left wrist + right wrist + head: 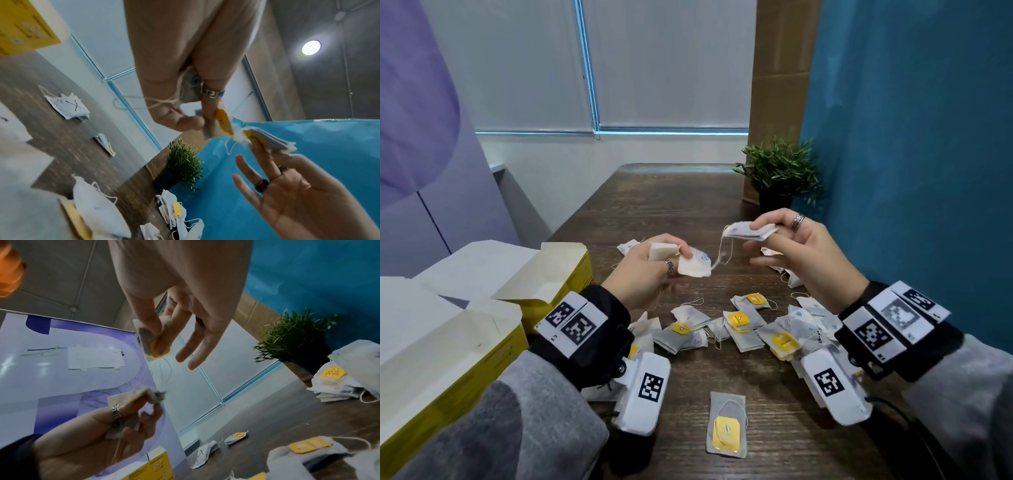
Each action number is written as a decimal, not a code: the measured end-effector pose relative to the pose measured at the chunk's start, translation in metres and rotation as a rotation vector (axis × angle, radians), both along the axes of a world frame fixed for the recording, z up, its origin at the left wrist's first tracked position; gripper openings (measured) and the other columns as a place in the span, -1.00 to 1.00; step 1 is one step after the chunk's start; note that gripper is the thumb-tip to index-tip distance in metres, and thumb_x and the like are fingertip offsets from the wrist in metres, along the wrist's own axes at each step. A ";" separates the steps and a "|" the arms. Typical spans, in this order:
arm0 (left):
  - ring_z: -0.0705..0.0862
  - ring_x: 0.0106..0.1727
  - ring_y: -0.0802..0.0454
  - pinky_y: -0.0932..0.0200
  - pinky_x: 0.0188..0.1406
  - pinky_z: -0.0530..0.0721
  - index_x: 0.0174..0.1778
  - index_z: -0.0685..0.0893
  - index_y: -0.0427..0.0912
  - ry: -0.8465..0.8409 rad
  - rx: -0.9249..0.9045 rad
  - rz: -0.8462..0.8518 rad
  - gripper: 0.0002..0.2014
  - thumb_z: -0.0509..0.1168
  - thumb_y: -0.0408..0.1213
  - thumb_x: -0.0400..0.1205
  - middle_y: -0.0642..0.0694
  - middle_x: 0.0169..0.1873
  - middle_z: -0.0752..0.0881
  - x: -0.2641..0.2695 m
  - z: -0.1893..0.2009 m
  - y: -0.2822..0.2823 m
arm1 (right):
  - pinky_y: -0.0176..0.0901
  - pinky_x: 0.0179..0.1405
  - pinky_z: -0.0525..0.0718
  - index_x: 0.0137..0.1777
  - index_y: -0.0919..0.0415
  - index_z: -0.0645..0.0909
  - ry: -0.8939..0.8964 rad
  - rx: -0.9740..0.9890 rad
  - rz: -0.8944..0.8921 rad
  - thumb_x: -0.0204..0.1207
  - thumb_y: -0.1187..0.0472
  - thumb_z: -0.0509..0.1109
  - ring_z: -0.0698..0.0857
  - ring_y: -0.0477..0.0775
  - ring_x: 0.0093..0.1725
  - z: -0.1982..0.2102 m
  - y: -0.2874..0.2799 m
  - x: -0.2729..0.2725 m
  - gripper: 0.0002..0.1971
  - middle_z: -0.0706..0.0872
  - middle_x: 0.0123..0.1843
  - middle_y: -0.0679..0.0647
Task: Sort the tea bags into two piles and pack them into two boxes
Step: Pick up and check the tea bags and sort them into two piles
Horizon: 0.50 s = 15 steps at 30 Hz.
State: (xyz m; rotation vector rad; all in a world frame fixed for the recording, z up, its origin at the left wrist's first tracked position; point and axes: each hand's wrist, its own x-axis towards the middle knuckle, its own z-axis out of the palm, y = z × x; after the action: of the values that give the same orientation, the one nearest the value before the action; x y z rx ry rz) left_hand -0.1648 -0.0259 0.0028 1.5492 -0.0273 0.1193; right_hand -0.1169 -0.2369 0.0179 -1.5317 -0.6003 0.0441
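Tea bags part hidden by wrists, left hand, right hand pinching some

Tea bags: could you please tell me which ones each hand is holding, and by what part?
The left hand pinches tea bags by one end; the right hand pinches a small stack by one end.

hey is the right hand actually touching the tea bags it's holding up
Touching. In the head view the right hand pinches a small stack of tea bags between thumb and forefinger above the table.
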 end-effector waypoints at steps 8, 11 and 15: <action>0.51 -0.32 0.01 0.36 -0.59 0.51 -0.28 0.68 -0.24 -0.069 0.041 0.118 -0.65 0.03 -0.59 0.59 -0.13 -0.15 0.66 0.000 0.007 -0.004 | -0.19 -0.23 0.75 -0.10 0.22 0.61 0.050 0.102 -0.039 0.50 0.24 0.39 0.71 0.17 -0.15 0.004 -0.001 -0.005 -0.94 0.71 -0.11 0.26; 0.52 -0.38 0.02 0.35 -0.56 0.53 -0.24 0.69 -0.25 -0.062 0.047 0.123 -0.67 0.04 -0.60 0.59 -0.15 -0.16 0.68 -0.001 0.006 -0.005 | -0.21 -0.31 0.74 0.05 0.18 0.57 0.059 0.099 -0.023 0.49 0.41 0.38 0.71 0.15 -0.26 0.000 0.001 -0.005 -0.81 0.73 -0.18 0.34; 0.63 -0.35 0.06 0.31 -0.44 0.64 -0.13 0.72 -0.22 -0.019 0.000 0.087 -0.65 0.03 -0.57 0.62 -0.12 -0.19 0.75 -0.002 0.001 -0.008 | -0.23 -0.31 0.74 0.08 0.29 0.55 0.139 0.120 0.008 0.51 0.44 0.35 0.74 0.00 -0.37 0.000 0.004 -0.006 -0.82 0.80 -0.28 0.16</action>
State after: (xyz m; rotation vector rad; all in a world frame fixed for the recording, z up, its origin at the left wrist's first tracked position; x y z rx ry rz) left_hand -0.1664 -0.0337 0.0040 1.5497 0.0249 0.2032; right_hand -0.1232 -0.2330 0.0179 -1.3971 -0.4896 0.1174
